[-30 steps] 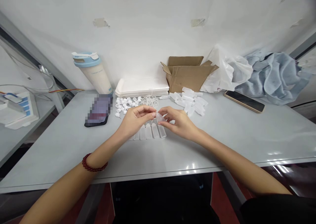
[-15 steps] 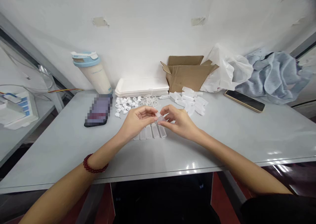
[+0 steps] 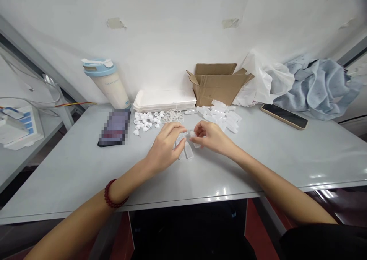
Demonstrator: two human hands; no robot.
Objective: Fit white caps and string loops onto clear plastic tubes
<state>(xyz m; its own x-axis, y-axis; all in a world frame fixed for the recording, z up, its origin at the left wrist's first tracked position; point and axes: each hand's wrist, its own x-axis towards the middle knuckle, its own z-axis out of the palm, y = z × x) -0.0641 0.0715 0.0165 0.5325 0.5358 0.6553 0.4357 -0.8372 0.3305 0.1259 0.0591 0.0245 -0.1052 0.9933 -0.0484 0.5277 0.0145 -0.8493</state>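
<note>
My left hand [image 3: 165, 148] and my right hand [image 3: 211, 137] meet low over the grey table [image 3: 86, 168], fingertips close together. My right hand pinches a small clear plastic vial [image 3: 194, 138]. My left hand's fingers are curled and pinched toward the same vial, lying over a row of clear vials [image 3: 187, 151] on the table. A red bead bracelet [image 3: 112, 195] is on my left wrist. Behind my hands lie a scatter of small white caps [image 3: 145, 121], a tangle of thin white rings [image 3: 173, 116] and a pile of clear vials [image 3: 222, 114].
A pixelated dark phone [image 3: 114, 127] lies left. At the wall stand a blue-lidded tumbler [image 3: 107, 83], a stack of white trays [image 3: 164, 100] and an open cardboard box [image 3: 216, 84]. A white plastic bag [image 3: 265, 82], blue cloth [image 3: 318, 86] and another phone [image 3: 283, 116] lie right.
Both hands have dropped from just above the row of vials down to the table and shifted slightly right; my left hand now covers most of the row.
</note>
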